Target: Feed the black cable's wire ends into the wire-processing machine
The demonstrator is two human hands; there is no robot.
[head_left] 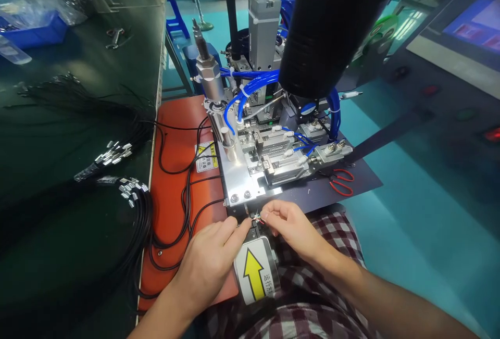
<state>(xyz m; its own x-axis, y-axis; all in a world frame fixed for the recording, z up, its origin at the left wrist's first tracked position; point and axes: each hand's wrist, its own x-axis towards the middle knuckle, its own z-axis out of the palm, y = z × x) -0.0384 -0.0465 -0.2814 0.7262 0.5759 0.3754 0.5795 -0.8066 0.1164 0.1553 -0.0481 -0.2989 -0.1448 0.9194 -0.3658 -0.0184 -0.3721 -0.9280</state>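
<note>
My left hand is closed at the front edge of the machine, thumb and forefinger pinched around a cable end. Thin wires, some of them red and some pale, fan out between my fingertips. From the other side my right hand pinches these wires; its remaining fingers are curled. Just above the fingertips lies the machine's metal plate. Below them a white cover carries a yellow arrow. How the wires sit inside my fingers is hidden.
Black cables run across the orange mat. Bundles with metal ends lie on the dark green table at left. Red-handled pliers rest on the machine base. A large black cylinder hangs overhead. A screen stands at right.
</note>
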